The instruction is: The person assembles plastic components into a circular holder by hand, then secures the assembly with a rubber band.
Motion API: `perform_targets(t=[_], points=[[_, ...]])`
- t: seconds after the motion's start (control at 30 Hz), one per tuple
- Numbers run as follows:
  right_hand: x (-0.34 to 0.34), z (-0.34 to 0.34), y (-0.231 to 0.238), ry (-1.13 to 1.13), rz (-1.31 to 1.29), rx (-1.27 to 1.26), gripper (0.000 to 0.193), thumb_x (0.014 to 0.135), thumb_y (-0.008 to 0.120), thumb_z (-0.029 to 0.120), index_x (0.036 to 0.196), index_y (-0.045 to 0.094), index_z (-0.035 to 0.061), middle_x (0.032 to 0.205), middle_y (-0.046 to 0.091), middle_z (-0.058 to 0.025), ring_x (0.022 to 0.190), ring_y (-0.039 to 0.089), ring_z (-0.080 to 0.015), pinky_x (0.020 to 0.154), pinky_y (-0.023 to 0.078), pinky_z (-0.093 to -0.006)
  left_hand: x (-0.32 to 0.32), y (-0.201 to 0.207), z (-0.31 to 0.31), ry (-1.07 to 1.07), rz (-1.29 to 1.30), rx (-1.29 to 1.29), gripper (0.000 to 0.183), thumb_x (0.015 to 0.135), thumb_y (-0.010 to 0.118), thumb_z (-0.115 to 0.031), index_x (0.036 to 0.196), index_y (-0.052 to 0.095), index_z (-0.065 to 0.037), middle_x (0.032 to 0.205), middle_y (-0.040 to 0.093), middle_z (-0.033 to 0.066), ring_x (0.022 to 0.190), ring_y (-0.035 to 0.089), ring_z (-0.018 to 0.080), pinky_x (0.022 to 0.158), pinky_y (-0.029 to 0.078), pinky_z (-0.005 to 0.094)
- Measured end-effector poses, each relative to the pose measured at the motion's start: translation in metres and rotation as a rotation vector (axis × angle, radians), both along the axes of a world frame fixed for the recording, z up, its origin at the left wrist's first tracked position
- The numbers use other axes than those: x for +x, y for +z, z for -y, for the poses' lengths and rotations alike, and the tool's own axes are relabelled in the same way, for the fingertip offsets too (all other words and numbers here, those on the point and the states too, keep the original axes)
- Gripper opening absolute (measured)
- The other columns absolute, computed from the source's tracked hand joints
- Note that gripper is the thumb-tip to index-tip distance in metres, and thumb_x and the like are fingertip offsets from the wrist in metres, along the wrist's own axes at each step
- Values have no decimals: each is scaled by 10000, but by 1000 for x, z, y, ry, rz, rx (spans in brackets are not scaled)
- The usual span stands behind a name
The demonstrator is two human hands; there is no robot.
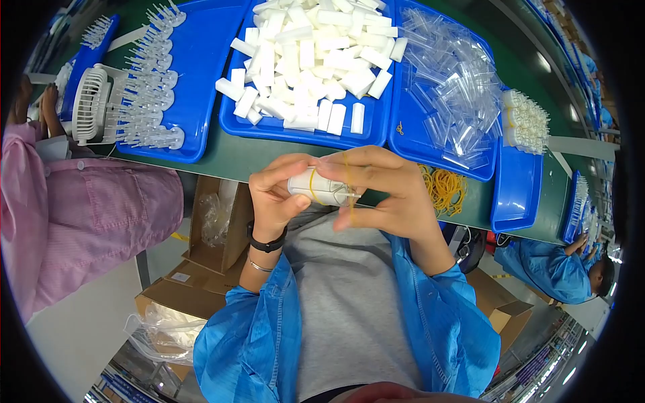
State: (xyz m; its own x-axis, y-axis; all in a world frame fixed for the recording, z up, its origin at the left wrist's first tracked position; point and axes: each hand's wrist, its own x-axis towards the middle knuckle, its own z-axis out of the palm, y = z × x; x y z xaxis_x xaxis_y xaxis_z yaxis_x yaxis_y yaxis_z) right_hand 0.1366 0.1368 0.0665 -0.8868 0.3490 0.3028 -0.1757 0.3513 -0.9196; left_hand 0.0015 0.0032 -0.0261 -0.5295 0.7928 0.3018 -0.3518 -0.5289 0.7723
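Above my lap, at the table's near edge, my left hand (274, 191) is closed around a small white cylindrical bundle (300, 184). The bundle lies roughly sideways, with a clear sheath-like surface and thin prongs sticking out at its right end. One yellow rubber band (312, 183) circles its middle. My right hand (400, 191) is at the bundle's right end, fingers spread and holding a second yellow rubber band (351, 207) stretched between them, partly smeared by motion.
Blue trays hold white foam blocks (295, 67), clear plastic pieces (457, 80) and clear pronged parts (151, 87). Loose yellow rubber bands (443, 190) lie right of my hand. A small white fan (91, 104) stands left. Co-workers sit on both sides; cardboard boxes (181, 292) are below.
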Motion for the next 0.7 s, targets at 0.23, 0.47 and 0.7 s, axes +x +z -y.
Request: perform_targets(t=[0.23,0.47,0.7], points=[[-2,0,10,-87,309,139,403,617,795,105,987,641,69,1013,568,-65,859,578,-169,661,471,-249,-4,15,0,75,-316,-84,389,681,719,40,1058,624,33,1103,580,221,1022,587,285,846,507,358],[-6,-7,-29,-23,20,-177,390,658,766,87,1005,593,46,1044,523,-81,914,531,-161,799,417,-278,9,19,-7,149,-242,-91,389,672,725,70,1045,621,30,1169,548,222,1083,555,282,884,502,371],[-10,-2,-38,-236,-62,-446,402,694,755,67,1059,590,38,975,580,-35,849,513,-111,722,403,-233,12,21,-6,-53,145,-90,534,746,674,40,1238,468,53,1222,510,215,1116,533,290,869,519,372]])
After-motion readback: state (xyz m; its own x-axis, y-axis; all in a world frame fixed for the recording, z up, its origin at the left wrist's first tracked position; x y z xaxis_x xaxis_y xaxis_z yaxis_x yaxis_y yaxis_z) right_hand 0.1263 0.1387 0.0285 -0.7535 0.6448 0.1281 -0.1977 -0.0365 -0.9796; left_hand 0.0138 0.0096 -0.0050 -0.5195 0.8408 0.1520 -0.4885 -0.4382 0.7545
